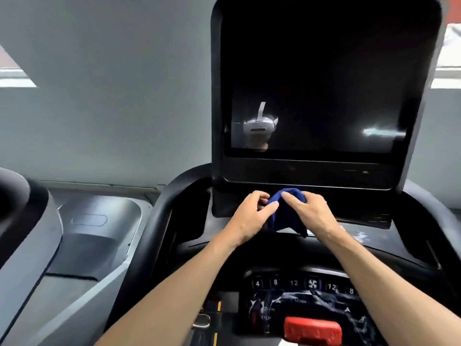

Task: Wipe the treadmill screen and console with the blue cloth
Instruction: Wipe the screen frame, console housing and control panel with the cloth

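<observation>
Both of our hands are on the blue cloth (287, 213), which sits bunched over the ledge of the console (374, 236) just below the bottom edge of the treadmill screen (324, 83). Our left hand (252, 216) has its fingers curled into the left side of the cloth, thumb laid across the fabric. Our right hand (311, 211) pinches the top fold, its fingers bent over the bundle. So neither hand is spread flat; each is gripping cloth.

We judge this to be the gathering step: we seem to be folding or bunching the cloth into a pad, not sweeping it across a surface. The dark screen shows reflections and a bright streak low on its right, so we cannot tell whether it has been wiped. The button panel (299, 285) and the red stop tab (313, 330) lie nearer us, well apart from the cloth.

The next move, as we see it, calls for one hand to take the pad alone, flatten it against the glass or the ledge, and press lightly in overlapping strokes. We should keep pressure off the buttons so nothing is triggered.
</observation>
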